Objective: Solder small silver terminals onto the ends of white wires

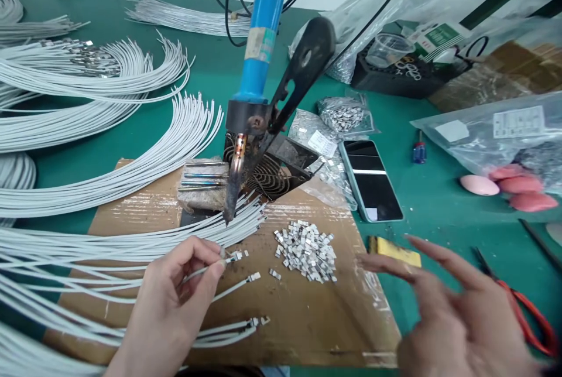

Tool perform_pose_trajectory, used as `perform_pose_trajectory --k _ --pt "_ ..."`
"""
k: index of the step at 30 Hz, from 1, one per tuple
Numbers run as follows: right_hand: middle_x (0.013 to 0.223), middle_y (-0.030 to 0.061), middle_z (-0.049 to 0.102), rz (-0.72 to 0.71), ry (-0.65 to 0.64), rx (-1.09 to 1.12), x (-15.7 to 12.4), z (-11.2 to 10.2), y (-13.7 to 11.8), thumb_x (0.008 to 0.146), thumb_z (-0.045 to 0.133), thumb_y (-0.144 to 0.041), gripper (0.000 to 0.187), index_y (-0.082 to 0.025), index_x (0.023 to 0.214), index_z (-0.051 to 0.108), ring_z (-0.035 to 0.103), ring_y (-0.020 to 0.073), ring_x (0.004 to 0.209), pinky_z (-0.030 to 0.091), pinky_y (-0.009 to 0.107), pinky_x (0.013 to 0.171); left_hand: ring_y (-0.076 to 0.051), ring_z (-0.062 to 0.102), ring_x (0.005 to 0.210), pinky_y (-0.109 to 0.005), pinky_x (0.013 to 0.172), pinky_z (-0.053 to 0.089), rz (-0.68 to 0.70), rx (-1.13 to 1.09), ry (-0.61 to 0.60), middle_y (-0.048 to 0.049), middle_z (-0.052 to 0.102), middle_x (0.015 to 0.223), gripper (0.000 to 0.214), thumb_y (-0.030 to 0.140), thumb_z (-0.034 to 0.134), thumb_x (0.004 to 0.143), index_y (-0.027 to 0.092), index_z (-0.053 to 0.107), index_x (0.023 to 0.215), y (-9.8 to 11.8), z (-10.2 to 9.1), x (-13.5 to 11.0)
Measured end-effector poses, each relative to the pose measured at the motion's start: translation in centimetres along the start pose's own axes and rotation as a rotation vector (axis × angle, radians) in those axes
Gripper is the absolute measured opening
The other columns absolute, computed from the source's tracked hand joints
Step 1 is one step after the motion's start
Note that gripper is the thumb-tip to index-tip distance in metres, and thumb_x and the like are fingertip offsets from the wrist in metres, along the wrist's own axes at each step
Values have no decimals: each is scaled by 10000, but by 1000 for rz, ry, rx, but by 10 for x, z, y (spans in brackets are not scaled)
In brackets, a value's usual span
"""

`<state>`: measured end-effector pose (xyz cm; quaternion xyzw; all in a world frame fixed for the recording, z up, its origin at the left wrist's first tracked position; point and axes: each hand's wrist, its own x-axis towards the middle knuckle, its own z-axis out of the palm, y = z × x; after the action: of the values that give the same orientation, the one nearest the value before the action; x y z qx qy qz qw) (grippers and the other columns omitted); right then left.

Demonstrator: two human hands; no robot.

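Left hand [169, 298] pinched a thin white cable with a silvery metal terminal [237, 256] at its end

The thumb and curled fingers of the left hand were pressed together on the cable just behind its terminal. The tipped end stuck out beyond the fingertips, to their right, over a flat brown cardboard sheet [325, 330] on the green tabletop [395, 122]. The terminal pointed right, toward a loose pile of small silvery metal terminals [306, 251], and stopped short of it. The cable's long axis ran roughly left to right, climbing slightly toward the tip.

Farther back, a blue-handled soldering iron [259, 52] stood tilted, its dark tip pointing down just beyond the left hand. A single white cable with a metal tip [253, 277] lay nearer the wearer than the pinched one, also pointing right; a small group of tipped white cables [252, 324] lay nearer still.

The right hand [456, 321], blurred, had its fingers spread and reaching leftward near a yellow rectangular sponge [395, 252], well apart from the pinched cable. Red-handled scissors [529, 315] lay beside it.
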<state>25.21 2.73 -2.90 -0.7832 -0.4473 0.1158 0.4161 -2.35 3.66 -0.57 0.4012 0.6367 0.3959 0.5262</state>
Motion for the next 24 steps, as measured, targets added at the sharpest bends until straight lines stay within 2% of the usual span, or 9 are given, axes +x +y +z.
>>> perform_pose_trajectory --k 2,4,6,8,11,13,19,24 --pt "851 29 783 -35 -86 22 -23 20 -33 1008 566 -454 337 -274 1278 654 690 241 732 429 318 558 -142 585 758 -214 620 447 -5 6 36 -15 681 943 206 343 652 901 232 657 728 3 2 1" --pt "775 5 710 -125 -169 170 -38 36 -58 1017 581 -383 142 -268 960 641 664 214 738 466 305 628 -163 624 821 -227 617 438 -10 29 56 -25 704 949 201 349 666 885 235 658 720 6 2 1" --pt "746 -14 616 -141 -246 220 -46 47 -73 1047 536 -291 254 -257 796 552 588 178 702 442 282 632 -188 650 891 -243 617 421 -9 64 73 -29 719 941 204 358 683 871 238 659 708 8 2 2" --pt "792 -19 584 -165 -322 302 -51 55 -82 1062 493 -224 284 -250 781 521 560 162 728 439 263 654 -210 665 948 -258 610 398 -12 86 95 -27 723 937 204 361 704 853 240 661 695 9 1 3" --pt "1007 12 683 -192 -408 428 -55 62 -89 1041 509 -179 240 -247 813 546 665 172 940 492 262 793 -230 682 966 -273 589 375 -34 66 131 -29 726 939 202 359 724 827 239 660 678 11 1 4" --pt "1132 36 730 -145 -449 475 -57 66 -92 1023 546 -181 226 -245 807 562 714 197 1053 524 283 879 -236 695 950 -273 595 391 -40 47 146 -34 734 933 206 352 728 824 235 665 667 13 2 5" --pt "1043 38 817 70 -506 617 -60 71 -102 987 640 -227 233 -253 757 616 800 196 982 631 223 782 -205 693 862 -234 648 491 -10 -34 170 -41 748 907 189 332 754 823 232 693 674 15 4 9" --pt "1042 26 833 147 -506 689 -59 73 -108 969 655 -239 234 -257 736 633 818 182 942 658 224 822 -185 695 825 -204 627 504 -4 -34 160 -43 743 903 196 324 732 857 227 706 689 10 0 12"
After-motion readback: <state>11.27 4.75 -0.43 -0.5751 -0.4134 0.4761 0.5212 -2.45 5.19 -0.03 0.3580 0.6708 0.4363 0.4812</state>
